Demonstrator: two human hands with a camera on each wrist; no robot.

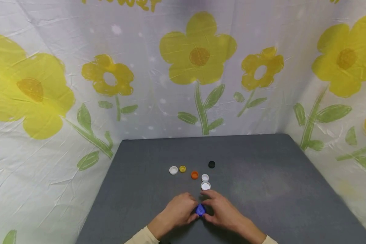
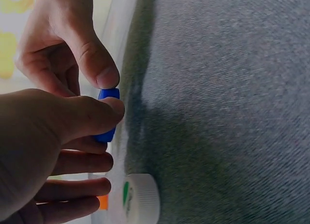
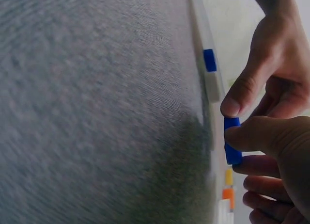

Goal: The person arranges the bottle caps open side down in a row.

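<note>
Between both hands is a small blue cap [image 1: 200,210], held just above the grey table. My left hand [image 1: 180,208] pinches one side of it, its thumb on the near face in the left wrist view. From the opposite side my right hand [image 1: 224,210] pinches it too, its thumb across the blue cap [image 3: 232,146] in the right wrist view. The left hand's other fingers spread loosely beyond the cap. Just past the right fingertips lies a white cap [image 1: 205,186], touching a smaller white cap [image 1: 205,177].
Farther back on the grey table [image 1: 262,176] lie an orange cap [image 1: 195,175], a yellow cap [image 1: 182,168], a larger white cap [image 1: 173,170] and a black cap [image 1: 211,164]. Another blue piece [image 3: 209,60] shows beyond the left hand in the right wrist view. A flowered curtain [image 1: 149,84] surrounds the table.
</note>
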